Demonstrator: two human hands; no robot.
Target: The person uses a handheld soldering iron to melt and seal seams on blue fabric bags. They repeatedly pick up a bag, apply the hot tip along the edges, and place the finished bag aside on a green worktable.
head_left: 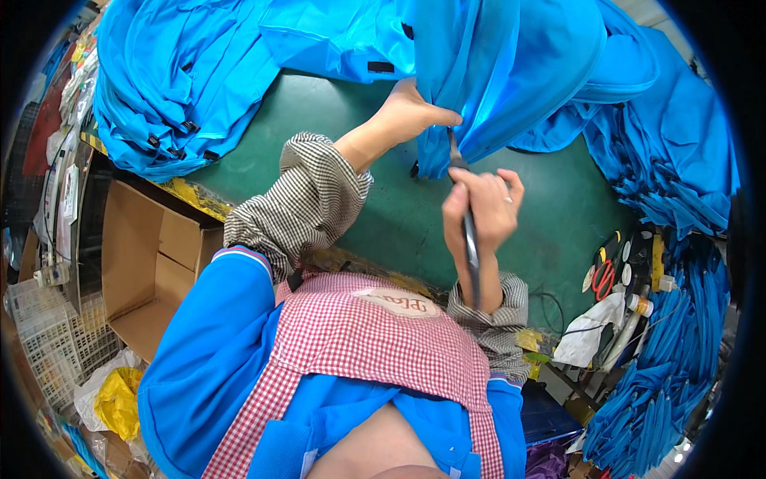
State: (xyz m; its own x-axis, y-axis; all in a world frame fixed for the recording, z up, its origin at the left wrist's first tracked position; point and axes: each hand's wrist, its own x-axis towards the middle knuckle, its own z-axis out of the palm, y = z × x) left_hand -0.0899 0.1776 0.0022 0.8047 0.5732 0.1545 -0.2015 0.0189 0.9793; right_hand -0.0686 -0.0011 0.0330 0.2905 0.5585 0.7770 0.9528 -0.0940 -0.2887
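My left hand (408,112) pinches the edge of a bright blue fabric piece (511,76), its fingers partly hidden behind the folds. From there the cloth hangs in folds over the green table (351,207). In my right hand (491,209) is a slim tool (471,247) with a long dark handle and a metal tip; its exact kind does not show. That tip meets the cloth or lies very close to it, just below my left fingertips. Small black tabs (381,67) sit along parts of the fabric.
A blue fabric heap (171,96) covers the table's left; further bundles (678,359) hang at the right. Red-handled scissors (604,279), a white cloth or paper (586,331) and cords lie at the right edge. A cardboard box (148,263) stands below the table's left edge.
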